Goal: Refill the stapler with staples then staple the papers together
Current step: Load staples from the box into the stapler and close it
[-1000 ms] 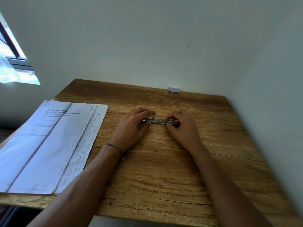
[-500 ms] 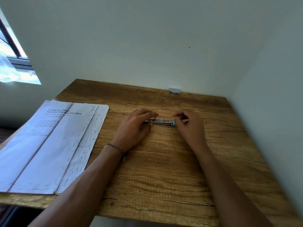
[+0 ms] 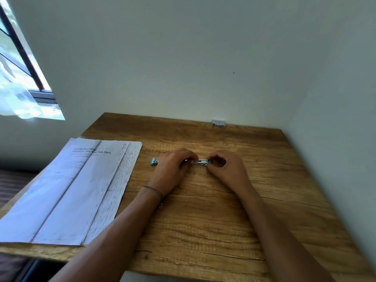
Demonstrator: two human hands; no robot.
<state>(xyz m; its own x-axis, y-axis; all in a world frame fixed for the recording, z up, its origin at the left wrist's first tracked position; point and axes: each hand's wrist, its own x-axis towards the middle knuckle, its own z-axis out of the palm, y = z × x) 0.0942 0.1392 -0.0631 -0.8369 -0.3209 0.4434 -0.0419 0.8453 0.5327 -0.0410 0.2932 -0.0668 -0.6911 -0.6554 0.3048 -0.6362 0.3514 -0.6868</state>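
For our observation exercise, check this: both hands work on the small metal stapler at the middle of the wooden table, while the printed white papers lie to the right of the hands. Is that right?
Not quite. The head view shows the printed white papers to the left of the left hand and right hand. Both hands do work on the small metal stapler at the middle of the wooden table.

I could read very little. The only print I saw stood on the top sheet of the papers (image 3: 67, 186), lying well to the left of my left hand (image 3: 173, 169): a two-line heading whose last words looked like "Pick, Place". The heading's other words and the body lines below were too blurred for me to read.
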